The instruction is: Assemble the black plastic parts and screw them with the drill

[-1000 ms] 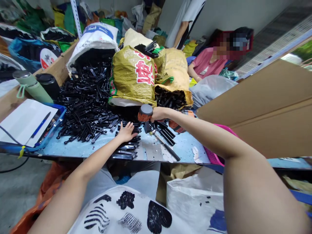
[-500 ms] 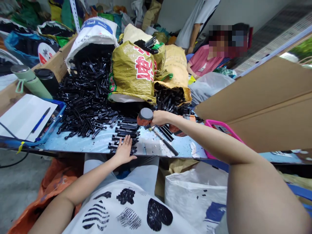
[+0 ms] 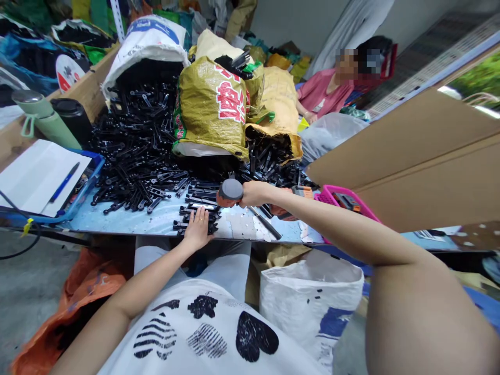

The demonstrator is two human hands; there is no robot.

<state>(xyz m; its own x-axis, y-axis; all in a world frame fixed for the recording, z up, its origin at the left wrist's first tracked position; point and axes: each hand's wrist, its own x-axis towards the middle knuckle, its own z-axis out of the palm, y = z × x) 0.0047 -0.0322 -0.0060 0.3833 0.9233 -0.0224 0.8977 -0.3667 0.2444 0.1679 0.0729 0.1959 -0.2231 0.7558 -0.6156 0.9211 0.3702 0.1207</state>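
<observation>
My left hand (image 3: 198, 229) lies flat with its fingers apart on a row of black plastic parts (image 3: 183, 225) set side by side at the table's front edge. My right hand (image 3: 255, 194) is wrapped round the grip of an orange and grey cordless drill (image 3: 229, 193). The drill is held sideways over the far end of the row, its round back towards me. Its bit and the spot below it are hidden. Just right of the row lies a tool with a long black handle (image 3: 269, 225), its head partly covered by my right hand.
Loose black parts (image 3: 133, 151) pile up at the left, spilling from a white sack (image 3: 156, 39). A gold sack (image 3: 211, 109) stands behind the drill. A blue tray (image 3: 70, 221) with paper sits left, a pink basket (image 3: 351, 200) right. A co-worker (image 3: 320, 91) sits beyond.
The view has shifted slightly. My right hand and the drill have moved a little relative to the row. My left hand stays flat on the parts.
</observation>
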